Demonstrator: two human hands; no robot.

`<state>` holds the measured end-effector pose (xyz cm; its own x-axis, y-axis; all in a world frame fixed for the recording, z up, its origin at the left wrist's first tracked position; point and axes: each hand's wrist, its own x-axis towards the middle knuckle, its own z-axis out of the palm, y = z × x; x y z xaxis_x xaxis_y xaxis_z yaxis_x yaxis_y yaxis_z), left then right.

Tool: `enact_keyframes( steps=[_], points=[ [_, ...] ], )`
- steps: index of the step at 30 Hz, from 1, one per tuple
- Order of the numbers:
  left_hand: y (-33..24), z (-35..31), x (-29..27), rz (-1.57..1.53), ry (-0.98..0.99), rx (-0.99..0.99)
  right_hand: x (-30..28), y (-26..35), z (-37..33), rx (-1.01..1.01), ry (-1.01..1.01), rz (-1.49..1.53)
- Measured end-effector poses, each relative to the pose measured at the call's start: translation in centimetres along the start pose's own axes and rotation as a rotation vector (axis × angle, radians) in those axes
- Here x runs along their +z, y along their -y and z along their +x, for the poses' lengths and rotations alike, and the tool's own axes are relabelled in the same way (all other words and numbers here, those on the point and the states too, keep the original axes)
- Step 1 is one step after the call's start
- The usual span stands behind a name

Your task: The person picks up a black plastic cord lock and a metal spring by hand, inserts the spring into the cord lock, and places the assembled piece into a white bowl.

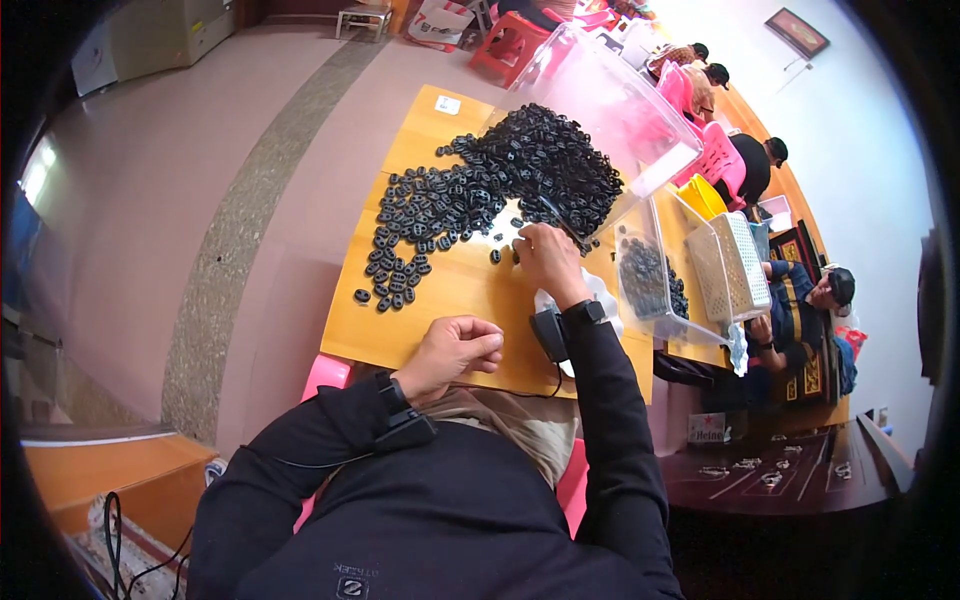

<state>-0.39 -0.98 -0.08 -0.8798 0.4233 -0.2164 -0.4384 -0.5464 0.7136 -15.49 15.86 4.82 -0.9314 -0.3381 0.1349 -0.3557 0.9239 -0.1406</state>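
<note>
Small black oval pieces with two holes (430, 205) lie loose across the wooden table (440, 300), and many more are heaped (550, 150) at the mouth of a clear plastic bin. My right hand (548, 262) reaches over the table at the near edge of the pile. Its fingers are bent together beside a few loose pieces, and whatever is between the fingertips is hidden. Nearer my body, my left hand (455, 355) hovers over the table's front edge. Thumb and fingers meet in a pinch there; I cannot make out anything in it.
The tipped clear bin (655, 165) stands at the far right. Beside it, a smaller clear box (650, 270) holds more black pieces, next to a white perforated basket (735, 265). A white object (605, 300) lies under my right wrist. Other people sit on the right.
</note>
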Motion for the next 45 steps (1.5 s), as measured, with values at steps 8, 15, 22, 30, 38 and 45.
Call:
enact_keyframes(
  steps=[8, 15, 22, 30, 38, 45],
  points=[
    [0.3, 0.2, -0.1, -0.001, -0.001, 0.006, 1.9, -0.7, 1.4, 0.067, 0.019, 0.069],
    [0.2, 0.1, 0.1, 0.016, -0.005, -0.008, 3.0, -2.0, 1.5, -0.008, -0.001, 0.152],
    [0.4, 0.1, 0.1, -0.075, -0.111, 0.124, 0.1, 0.6, -2.6, -0.129, -0.012, 0.573],
    [0.2, -0.1, 0.7, -0.047, -0.161, 0.162, -0.8, 4.4, -10.8, 0.117, 0.124, 1.026],
    [0.3, -0.1, 0.6, -0.037, -0.131, 0.100, -1.7, -2.0, -13.2, 0.023, -0.241, 0.524],
    [0.1, -0.1, 0.5, -0.069, -0.123, 0.086, -0.5, -4.8, -14.3, 0.122, -0.115, 0.225]
  ],
)
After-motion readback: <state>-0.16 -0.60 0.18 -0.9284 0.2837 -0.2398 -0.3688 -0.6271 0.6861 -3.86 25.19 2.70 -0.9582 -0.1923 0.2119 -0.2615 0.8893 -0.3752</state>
